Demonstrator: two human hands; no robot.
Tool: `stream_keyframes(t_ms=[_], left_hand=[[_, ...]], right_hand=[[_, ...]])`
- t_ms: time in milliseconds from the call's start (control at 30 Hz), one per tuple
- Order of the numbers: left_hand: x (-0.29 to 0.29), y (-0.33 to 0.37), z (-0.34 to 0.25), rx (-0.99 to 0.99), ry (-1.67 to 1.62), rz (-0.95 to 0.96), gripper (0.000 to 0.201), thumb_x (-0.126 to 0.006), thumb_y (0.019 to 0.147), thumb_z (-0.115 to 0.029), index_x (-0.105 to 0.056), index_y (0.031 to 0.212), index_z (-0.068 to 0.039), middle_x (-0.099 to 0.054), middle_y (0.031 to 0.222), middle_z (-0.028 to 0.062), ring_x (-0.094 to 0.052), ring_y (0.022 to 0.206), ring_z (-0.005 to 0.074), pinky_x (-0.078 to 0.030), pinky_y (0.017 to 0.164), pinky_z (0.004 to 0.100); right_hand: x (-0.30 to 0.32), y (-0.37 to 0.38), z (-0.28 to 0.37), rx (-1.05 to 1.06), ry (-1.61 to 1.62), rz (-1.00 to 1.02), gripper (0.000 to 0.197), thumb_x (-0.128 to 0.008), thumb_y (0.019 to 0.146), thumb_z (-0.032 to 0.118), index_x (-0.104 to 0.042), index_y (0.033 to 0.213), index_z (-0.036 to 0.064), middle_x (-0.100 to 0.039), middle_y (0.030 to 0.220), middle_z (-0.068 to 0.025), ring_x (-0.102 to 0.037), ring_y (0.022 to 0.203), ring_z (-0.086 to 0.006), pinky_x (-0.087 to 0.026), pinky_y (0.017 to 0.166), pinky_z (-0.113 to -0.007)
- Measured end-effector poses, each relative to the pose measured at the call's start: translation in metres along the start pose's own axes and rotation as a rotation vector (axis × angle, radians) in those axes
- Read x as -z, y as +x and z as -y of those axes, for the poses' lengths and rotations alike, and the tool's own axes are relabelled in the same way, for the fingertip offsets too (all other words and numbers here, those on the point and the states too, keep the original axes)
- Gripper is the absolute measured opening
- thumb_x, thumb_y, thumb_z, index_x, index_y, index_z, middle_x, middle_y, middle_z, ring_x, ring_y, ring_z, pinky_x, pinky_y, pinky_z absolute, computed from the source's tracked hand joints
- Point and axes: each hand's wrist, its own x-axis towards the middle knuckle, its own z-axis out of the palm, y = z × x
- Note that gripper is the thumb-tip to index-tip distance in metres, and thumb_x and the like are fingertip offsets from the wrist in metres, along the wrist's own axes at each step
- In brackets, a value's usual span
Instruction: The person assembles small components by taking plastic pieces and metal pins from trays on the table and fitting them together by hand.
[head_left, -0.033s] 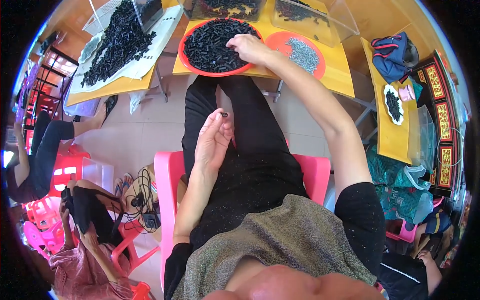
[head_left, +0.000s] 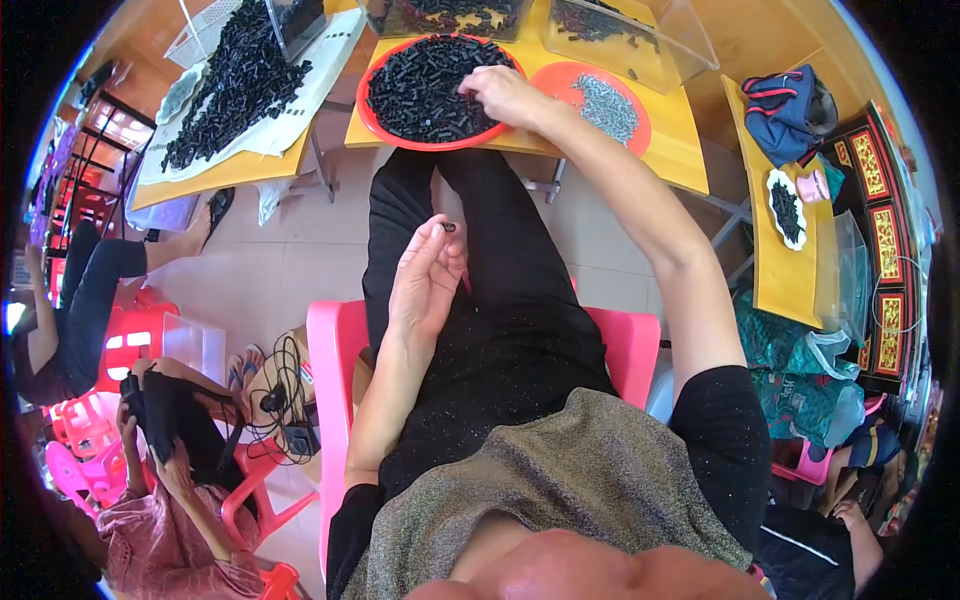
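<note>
My left hand (head_left: 430, 275) is raised above my lap, thumb and fingertips pinched on a small black part (head_left: 448, 228) whose end looks round and hollow. Over the red basin (head_left: 364, 115) my right hand (head_left: 503, 97) reaches in from the right, fingertips down at the heap of short black plastic pieces (head_left: 430, 85). The fingers are curled together there, and whatever they hold is hidden. Just right of that hand, a red plate (head_left: 560, 75) carries a pile of small silvery metal pieces (head_left: 606, 110) that look like screws or pins.
On the left table, a larger heap of black pieces (head_left: 240, 90) lies on a white sheet (head_left: 285, 130). Clear bins (head_left: 640, 40) stand behind the basin. At right, a bench holds a white dish (head_left: 785, 235) and a blue bag (head_left: 790, 115). Other people sit lower left and lower right.
My right hand has shifted very slightly to the right over the black pieces. My left hand stays in place with its small part.
</note>
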Motion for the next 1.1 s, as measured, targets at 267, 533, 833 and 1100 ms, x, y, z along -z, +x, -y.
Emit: stream_keyframes(t_ms=[267, 533, 833, 1100], left_hand=[[0.0, 0.001, 0.003, 0.024, -0.022, 0.028, 0.015, -0.055, 0.093, -0.013, -0.058, 0.106, -0.006, -0.06, 0.096, 0.0048, -0.053, 0.077, 0.0089, -0.046, 0.069, 0.0205], [-0.002, 0.0, 0.001, 0.023, -0.005, 0.001, 0.015, -0.054, 0.094, -0.014, -0.057, 0.107, -0.006, -0.058, 0.096, 0.0039, -0.051, 0.075, 0.008, -0.044, 0.066, 0.0205], [0.0, 0.0, -0.001, 0.028, -0.06, 0.031, 0.02, -0.051, 0.095, -0.013, -0.052, 0.114, -0.004, -0.057, 0.1, 0.0064, -0.051, 0.075, 0.0089, -0.046, 0.067, 0.0218], [-0.002, 0.0, -0.002, 0.017, -0.053, -0.019, 0.016, -0.054, 0.094, -0.013, -0.057, 0.107, -0.005, -0.058, 0.096, 0.004, -0.049, 0.072, 0.0073, -0.043, 0.065, 0.0196]], right_hand=[[0.039, -0.015, -0.031, -0.234, 0.094, -0.048, 0.019, -0.058, 0.073, 0.004, -0.071, 0.086, 0.0062, -0.069, 0.086, -0.0138, -0.066, 0.083, -0.0291, -0.051, 0.076, -0.039], [0.031, 0.001, -0.022, -0.222, 0.073, 0.019, 0.019, -0.06, 0.074, 0.011, -0.071, 0.089, 0.0084, -0.069, 0.087, -0.0131, -0.066, 0.084, -0.0293, -0.051, 0.078, -0.04], [0.015, 0.022, -0.006, -0.098, -0.087, 0.023, 0.012, -0.06, 0.076, 0.014, -0.07, 0.083, 0.0103, -0.066, 0.087, -0.0113, -0.064, 0.086, -0.0301, -0.05, 0.074, -0.042], [0.017, 0.039, -0.016, 0.216, -0.33, 0.149, 0.007, -0.063, 0.078, 0.014, -0.062, 0.077, 0.0074, -0.058, 0.082, -0.0098, -0.061, 0.08, -0.0309, -0.049, 0.067, -0.043]])
